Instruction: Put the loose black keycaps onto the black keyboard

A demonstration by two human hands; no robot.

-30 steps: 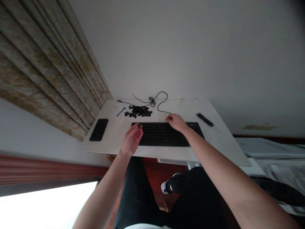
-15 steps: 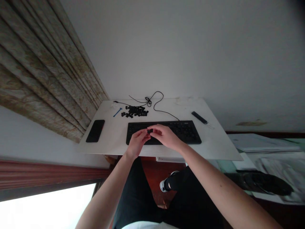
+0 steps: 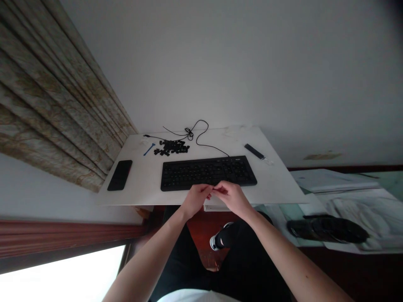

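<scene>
A black keyboard (image 3: 201,171) lies across the front of the white desk (image 3: 141,193). At its front edge my left hand (image 3: 198,197) and my right hand (image 3: 229,196) meet, their fingertips pinched together. Whatever sits between the fingers is too small and hidden to name. Beyond the keyboard lies a heap of loose black keycaps (image 3: 172,147). To the left of that heap rests a slim blue tool (image 3: 149,149).
A black phone (image 3: 120,175) lies at the desk's left side. The keyboard's cable (image 3: 208,145) loops along the back. On the right are a dark strip-shaped object (image 3: 255,151) and a low surface with papers and a black bag-like item (image 3: 327,229).
Both hands have drawn back from over the keyboard to its front edge, still together. The small dark piece between the fingertips is now out of sight. The view has shifted slightly.
</scene>
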